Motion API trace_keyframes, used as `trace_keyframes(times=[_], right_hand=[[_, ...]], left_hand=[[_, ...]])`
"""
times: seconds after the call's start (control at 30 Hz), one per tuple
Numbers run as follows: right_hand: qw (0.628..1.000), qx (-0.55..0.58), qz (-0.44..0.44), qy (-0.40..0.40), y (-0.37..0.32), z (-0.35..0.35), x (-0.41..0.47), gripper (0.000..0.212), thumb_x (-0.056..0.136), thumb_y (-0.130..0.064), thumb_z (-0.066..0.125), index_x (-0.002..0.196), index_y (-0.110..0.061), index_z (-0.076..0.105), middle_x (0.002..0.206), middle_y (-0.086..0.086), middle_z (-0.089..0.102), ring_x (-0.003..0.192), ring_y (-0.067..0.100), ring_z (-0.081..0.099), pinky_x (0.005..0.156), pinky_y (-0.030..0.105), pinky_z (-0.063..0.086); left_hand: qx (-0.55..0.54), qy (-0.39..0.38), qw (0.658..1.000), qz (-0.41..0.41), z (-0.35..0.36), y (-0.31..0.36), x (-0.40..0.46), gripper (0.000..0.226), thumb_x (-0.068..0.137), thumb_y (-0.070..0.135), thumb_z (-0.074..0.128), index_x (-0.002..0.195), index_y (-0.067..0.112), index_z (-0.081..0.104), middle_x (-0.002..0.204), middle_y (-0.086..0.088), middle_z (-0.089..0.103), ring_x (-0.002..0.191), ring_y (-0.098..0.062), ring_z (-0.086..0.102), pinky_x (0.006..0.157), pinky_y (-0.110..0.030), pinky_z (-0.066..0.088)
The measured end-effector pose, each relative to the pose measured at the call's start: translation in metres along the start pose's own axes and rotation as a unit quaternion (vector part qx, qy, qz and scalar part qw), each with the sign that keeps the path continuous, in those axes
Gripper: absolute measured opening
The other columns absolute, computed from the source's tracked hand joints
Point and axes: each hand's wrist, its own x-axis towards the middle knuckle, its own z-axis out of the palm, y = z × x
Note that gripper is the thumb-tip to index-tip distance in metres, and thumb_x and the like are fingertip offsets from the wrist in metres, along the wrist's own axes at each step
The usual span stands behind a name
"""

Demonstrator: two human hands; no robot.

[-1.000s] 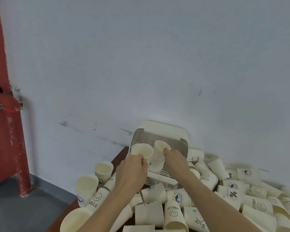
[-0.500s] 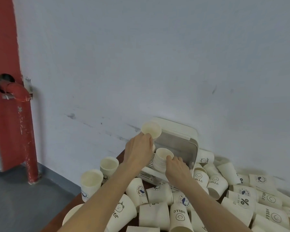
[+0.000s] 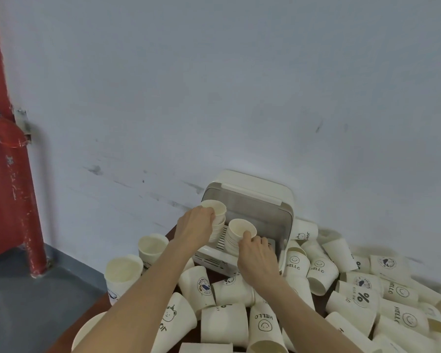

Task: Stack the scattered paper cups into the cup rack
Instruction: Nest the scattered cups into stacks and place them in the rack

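Observation:
A cream cup rack (image 3: 285,200) with its lid raised stands against the wall at the back of the table. Two stacks of paper cups stand inside it. My left hand (image 3: 195,226) grips the top cup (image 3: 214,208) of the left stack. My right hand (image 3: 257,256) holds the right stack (image 3: 239,229) by its side, thumb at the rim. Many white printed paper cups (image 3: 293,263) lie scattered over the table in front and to the right.
A brown table (image 3: 61,340) holds the pile; its left edge drops to a grey floor. Upright cups (image 3: 124,273) stand at the table's left corner. A red pipe (image 3: 13,174) runs down the wall at left. A grey-white wall is right behind the rack.
My left hand has lowered its cup from above the rack lid onto the left stack in the rack. My right hand stays on the right stack.

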Motion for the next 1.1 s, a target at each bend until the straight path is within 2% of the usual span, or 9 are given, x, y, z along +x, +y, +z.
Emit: trace_keyframes(times=[0.17,0.3,0.43,0.87,1.1], right_hand=[[1.000,0.008,0.008,0.002,0.001,-0.003,0.003,0.027,0.088,-0.006,0.035,0.113,-0.010,0.042,0.111,0.014,0.058,0.101,0.030,0.051,0.078,0.035,0.042],[1.000,-0.006,0.006,0.012,0.000,-0.005,0.004,0.026,0.088,-0.005,0.035,0.112,-0.010,0.044,0.110,0.013,0.059,0.100,0.030,0.052,0.080,0.034,0.041],[1.000,-0.012,0.006,0.018,-0.001,-0.008,0.003,0.024,0.089,-0.006,0.036,0.111,-0.010,0.046,0.109,0.012,0.059,0.099,0.030,0.052,0.080,0.033,0.040],[0.999,-0.034,-0.004,-0.007,-0.005,-0.018,0.006,0.020,0.091,-0.010,0.045,0.112,-0.010,0.046,0.112,0.012,0.059,0.103,0.029,0.054,0.082,0.035,0.043],[1.000,-0.028,-0.008,-0.011,-0.007,-0.025,0.003,0.023,0.088,-0.005,0.045,0.110,-0.010,0.047,0.110,0.011,0.061,0.102,0.029,0.055,0.082,0.034,0.042]], left_hand=[[0.039,-0.034,0.999,-0.015,0.005,0.003,0.005,0.021,0.097,0.015,0.044,0.104,0.015,0.063,0.102,-0.008,0.062,0.089,-0.027,0.058,0.068,-0.033,0.041],[0.061,-0.056,0.996,-0.015,0.012,0.003,0.006,0.022,0.098,0.016,0.044,0.107,0.012,0.063,0.103,-0.009,0.063,0.084,-0.025,0.057,0.065,-0.032,0.041],[0.063,-0.066,0.996,-0.020,0.017,0.004,0.006,0.023,0.098,0.018,0.043,0.112,0.013,0.061,0.108,-0.010,0.063,0.096,-0.028,0.061,0.068,-0.033,0.042],[0.058,-0.051,0.997,-0.019,0.016,0.004,0.004,0.019,0.098,0.014,0.044,0.107,0.012,0.060,0.105,-0.010,0.063,0.093,-0.028,0.061,0.066,-0.033,0.041],[0.072,-0.039,0.996,-0.014,0.016,0.008,0.004,0.019,0.098,0.014,0.044,0.109,0.013,0.060,0.105,-0.008,0.064,0.091,-0.025,0.061,0.065,-0.031,0.040]])
